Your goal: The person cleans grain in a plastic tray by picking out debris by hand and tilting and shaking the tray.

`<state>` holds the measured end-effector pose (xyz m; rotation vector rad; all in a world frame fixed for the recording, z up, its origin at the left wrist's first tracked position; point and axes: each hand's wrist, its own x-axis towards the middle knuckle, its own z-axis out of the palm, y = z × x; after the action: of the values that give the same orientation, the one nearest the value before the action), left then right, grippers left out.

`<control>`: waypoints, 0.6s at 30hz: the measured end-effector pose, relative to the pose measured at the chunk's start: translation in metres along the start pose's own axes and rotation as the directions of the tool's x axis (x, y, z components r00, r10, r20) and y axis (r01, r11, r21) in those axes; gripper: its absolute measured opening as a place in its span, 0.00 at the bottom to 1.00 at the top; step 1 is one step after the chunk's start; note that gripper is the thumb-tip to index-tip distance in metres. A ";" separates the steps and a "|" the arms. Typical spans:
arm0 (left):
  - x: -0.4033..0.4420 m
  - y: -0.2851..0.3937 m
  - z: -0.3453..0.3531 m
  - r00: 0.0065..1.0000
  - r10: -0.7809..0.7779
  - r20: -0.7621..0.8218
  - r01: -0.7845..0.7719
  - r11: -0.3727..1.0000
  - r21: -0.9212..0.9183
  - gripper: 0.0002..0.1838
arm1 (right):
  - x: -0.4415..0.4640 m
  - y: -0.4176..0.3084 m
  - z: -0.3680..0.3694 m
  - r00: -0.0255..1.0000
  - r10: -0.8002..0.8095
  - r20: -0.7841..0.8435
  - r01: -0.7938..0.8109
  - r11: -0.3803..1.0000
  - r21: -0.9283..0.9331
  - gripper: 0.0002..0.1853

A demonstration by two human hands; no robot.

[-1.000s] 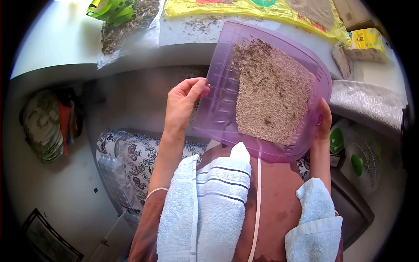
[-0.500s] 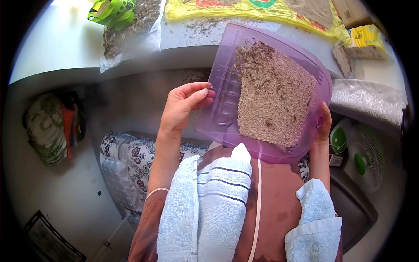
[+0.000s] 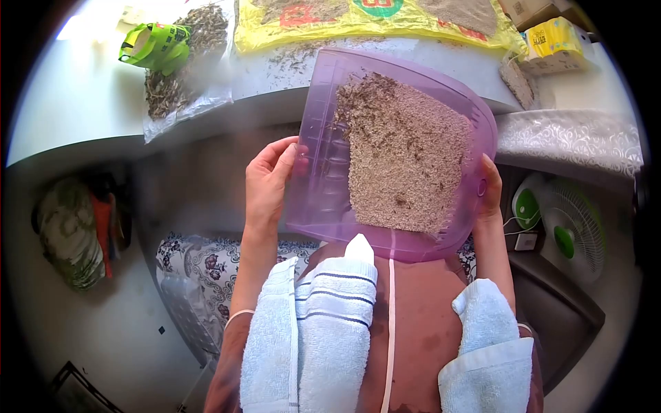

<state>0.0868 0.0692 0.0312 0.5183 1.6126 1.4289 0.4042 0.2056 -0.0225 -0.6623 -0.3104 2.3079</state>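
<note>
Tray [image 3: 318, 165]: rounded end twd R hand [image 3: 490, 191], axis approx. L–R.

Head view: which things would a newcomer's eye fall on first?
The purple pan of beige grains probably comes first, at centre between the left hand and the right hand. Beyond it, the yellow sheet lies on the white counter, with a green bag at upper left.

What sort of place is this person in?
Probably a room in a home, though that's a guess. There's a white-and-green electric fan at the right, white fabric with dark floral patterns at lower left, and a yellow-and-white packet at upper right.
</note>
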 end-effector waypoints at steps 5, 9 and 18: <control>-0.006 -0.003 0.009 0.999 0.032 0.028 -0.036 0.990 0.136 0.14 | -0.001 0.000 -0.003 0.999 0.019 0.035 -0.019 1.000 0.000 0.27; -0.004 -0.007 0.021 0.980 0.184 0.081 -0.199 0.841 0.503 0.25 | 0.002 0.001 -0.011 0.999 0.036 0.028 -0.036 0.999 0.013 0.27; 0.043 0.026 0.056 0.519 0.685 0.511 -0.710 0.012 0.705 0.12 | 0.001 0.003 -0.004 0.996 0.074 -0.052 -0.076 0.996 -0.040 0.27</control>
<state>0.1045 0.1408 0.0452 2.2909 2.1139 0.9777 0.4044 0.2043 -0.0276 -0.7643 -0.3162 2.3571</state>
